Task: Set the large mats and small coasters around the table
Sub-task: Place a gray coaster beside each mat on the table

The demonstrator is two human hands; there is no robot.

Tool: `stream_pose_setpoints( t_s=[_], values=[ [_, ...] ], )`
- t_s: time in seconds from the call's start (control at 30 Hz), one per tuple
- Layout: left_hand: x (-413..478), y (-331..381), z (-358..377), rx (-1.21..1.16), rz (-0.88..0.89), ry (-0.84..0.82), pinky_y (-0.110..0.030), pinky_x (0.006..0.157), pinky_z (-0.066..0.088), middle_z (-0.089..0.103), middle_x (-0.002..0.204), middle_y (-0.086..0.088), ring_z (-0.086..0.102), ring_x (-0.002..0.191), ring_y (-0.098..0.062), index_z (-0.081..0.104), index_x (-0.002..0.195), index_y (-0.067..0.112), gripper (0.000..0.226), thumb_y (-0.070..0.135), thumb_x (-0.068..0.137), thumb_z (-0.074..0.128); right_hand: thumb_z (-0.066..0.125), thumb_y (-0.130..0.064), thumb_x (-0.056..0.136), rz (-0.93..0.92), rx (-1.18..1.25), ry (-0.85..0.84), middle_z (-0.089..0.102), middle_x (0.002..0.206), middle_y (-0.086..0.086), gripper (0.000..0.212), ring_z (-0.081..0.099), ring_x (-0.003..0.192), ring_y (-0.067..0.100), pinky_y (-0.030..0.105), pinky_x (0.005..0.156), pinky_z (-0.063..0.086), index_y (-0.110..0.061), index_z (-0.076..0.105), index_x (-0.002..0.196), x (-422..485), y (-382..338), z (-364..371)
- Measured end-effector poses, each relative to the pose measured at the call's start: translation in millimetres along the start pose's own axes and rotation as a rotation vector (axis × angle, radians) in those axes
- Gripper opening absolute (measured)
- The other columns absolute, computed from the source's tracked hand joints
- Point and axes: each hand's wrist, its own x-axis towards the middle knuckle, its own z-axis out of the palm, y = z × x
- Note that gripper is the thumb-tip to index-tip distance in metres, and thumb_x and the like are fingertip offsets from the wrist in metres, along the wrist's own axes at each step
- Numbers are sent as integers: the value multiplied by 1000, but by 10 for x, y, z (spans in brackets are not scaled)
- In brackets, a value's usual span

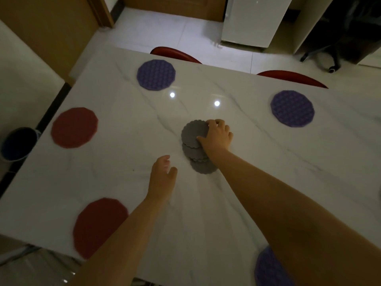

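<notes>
Head view: a fanned pile of grey coasters [192,149], small, round and scallop-edged, lies at the centre of the frame on the white marbled tabletop [268,162]. At least three overlap in a line running toward the lower right. Five large round mats with faceted rims lie nearer the edges. The far purple mat [156,74] is at upper centre-left and the right purple mat [292,108] at the right. The near purple mat [266,267] is at the bottom right, partly hidden by the right forearm. The left red mat [74,127] is at the left and the near red mat [99,226] at the lower left. The purple ones show a fine repeating texture; the red ones are blurred.

The right hand [217,135] reaches in on an outstretched arm from the lower right. It grips the top coaster [193,132], fingers curled over its far right edge and thumb on its near edge. The left hand [164,176] is open, fingers loosely spread, palm down just left of the pile and apart from it. Whether it touches the tabletop cannot be told.
</notes>
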Motion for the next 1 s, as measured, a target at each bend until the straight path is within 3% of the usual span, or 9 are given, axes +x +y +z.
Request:
stream_pose_setpoints(
  t_s=[0.07,0.17,0.23,0.33,0.5,0.77,0.83,0.9,1.0],
  values=[
    [-13,27,10,-98,-27,-2,-27,83,40,53,130,-13,53,107,-20,50,128,12,37,5,92,49,63,-29,83,-9,138,33,52,120,3,41,49,112,25,38,97,38,-20,50,121,-61,-11,-58],
    [-17,118,-76,-584,-286,-128,-32,82,49,58,126,-14,58,108,-29,54,121,11,25,15,98,46,61,-23,85,211,650,6,58,88,-10,19,58,85,12,33,82,50,-21,56,103,-214,-29,-253],
    [-11,131,-164,-826,-418,-209,-36,83,49,57,126,-15,57,111,-32,51,126,6,32,22,100,40,66,-22,83,296,870,-27,61,85,-7,13,60,82,13,33,81,53,-21,58,93,-357,-2,-358],
    [-6,114,-253,-888,-458,-275,-40,88,49,61,121,-12,59,111,-31,51,124,5,35,28,99,42,69,-17,81,324,1034,-145,66,86,0,12,64,84,18,32,76,56,-23,61,86,-658,58,-434],
    [-67,100,-343,-863,-425,-369,-35,71,60,74,103,-14,72,90,-27,67,106,4,22,14,94,53,64,-9,85,382,1134,-288,69,90,9,8,68,80,19,25,66,57,-14,61,89,-1042,108,-322],
    [-75,-42,-421,-697,-370,-360,-30,63,60,77,86,-6,73,77,-18,66,102,8,20,0,93,50,63,-22,86,296,951,-244,66,90,0,6,64,87,19,20,65,50,-23,63,92,-960,-2,-204],
    [-72,-64,-455,-728,-364,-348,-29,62,59,77,87,-5,73,77,-18,66,102,8,20,0,93,50,60,-28,87,244,730,-137,64,100,1,22,61,98,22,24,73,50,-20,61,108,-791,4,-185],
    [-87,-80,-479,-753,-357,-331,-28,60,59,77,84,-4,73,74,-17,65,101,8,20,0,92,50,56,-36,88,134,315,-42,57,119,6,41,51,112,27,35,90,44,-19,53,125,-583,56,-177],
    [-114,-119,-513,-780,-341,-307,-26,59,58,77,82,-3,73,73,-16,64,102,8,20,0,92,48,50,-52,85,80,-69,-104,39,142,6,60,31,128,32,44,104,30,-23,40,137,-347,88,-158]
  ],
)
